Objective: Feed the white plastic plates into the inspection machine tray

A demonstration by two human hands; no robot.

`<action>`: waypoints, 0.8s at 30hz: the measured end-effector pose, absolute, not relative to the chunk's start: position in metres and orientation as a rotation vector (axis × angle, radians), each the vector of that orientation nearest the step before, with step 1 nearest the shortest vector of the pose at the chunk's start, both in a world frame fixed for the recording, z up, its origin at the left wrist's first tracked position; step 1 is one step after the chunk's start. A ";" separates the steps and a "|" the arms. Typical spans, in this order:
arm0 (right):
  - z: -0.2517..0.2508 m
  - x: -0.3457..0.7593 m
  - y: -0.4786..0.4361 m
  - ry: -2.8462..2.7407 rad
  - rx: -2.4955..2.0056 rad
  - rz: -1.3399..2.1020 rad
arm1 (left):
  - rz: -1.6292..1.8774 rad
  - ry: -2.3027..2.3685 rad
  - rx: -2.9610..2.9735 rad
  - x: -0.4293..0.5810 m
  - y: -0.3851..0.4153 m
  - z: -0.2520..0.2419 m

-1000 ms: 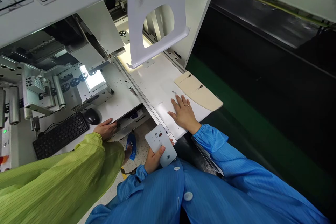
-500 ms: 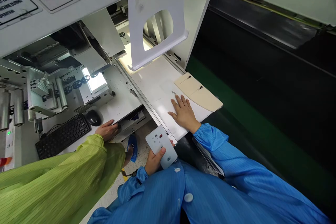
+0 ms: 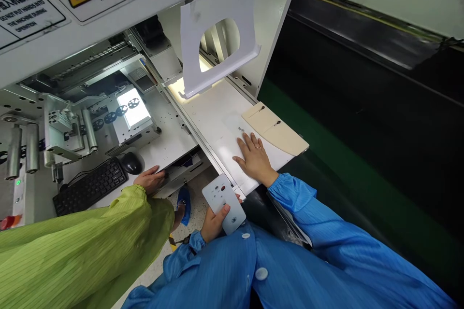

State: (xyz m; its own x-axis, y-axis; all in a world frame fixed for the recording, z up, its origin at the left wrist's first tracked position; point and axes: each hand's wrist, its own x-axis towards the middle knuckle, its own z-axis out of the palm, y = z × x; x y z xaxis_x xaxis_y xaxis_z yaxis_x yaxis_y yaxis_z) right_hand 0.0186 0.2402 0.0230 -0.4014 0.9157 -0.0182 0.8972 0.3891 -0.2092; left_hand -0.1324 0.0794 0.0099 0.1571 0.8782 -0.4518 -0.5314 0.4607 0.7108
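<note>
In the head view my left hand (image 3: pixel 213 222) grips a flat, pale grey plate (image 3: pixel 224 203) with rounded corners and several small holes. The thumb lies on top of it, and fingertips show at its far edge. My right hand (image 3: pixel 255 159) rests flat on the white tray surface (image 3: pixel 213 125), fingers spread and nothing held. Just beyond its fingertips is a small dark mark or piece (image 3: pixel 241 129) too small to name. A cream board (image 3: pixel 277 128) with two dark fittings lies beside that hand on the tray.
A co-worker's hand (image 3: pixel 149 180) in a green sleeve touches the machine ledge on the left, near a mouse (image 3: pixel 131 162) and keyboard (image 3: pixel 90 186). A white sheet (image 3: pixel 220 72) with a cut-out hangs over the tray. Rollers (image 3: pixel 89 129) and a lit panel (image 3: pixel 133 108) are inside the machine.
Inside the machine, a pale block has moved off the lit panel, uncovering it and black discs on a strip. The view has shifted slightly; both my hands hold their places.
</note>
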 end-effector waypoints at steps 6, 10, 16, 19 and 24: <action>0.035 0.023 0.208 -2.386 -1.455 0.352 | 1.142 0.965 0.333 -0.130 0.079 0.006; 0.045 0.026 0.166 -2.166 -1.315 0.660 | 1.230 0.952 0.110 -0.126 0.082 0.004; 0.057 0.032 0.121 -1.883 -1.329 1.202 | 1.290 1.031 0.047 -0.116 0.078 -0.001; 0.055 0.038 0.110 -1.765 -1.396 1.337 | 1.275 1.068 0.098 -0.115 0.070 -0.003; 0.045 0.044 0.094 -1.616 -1.390 1.621 | 1.267 1.034 0.219 -0.115 0.057 0.010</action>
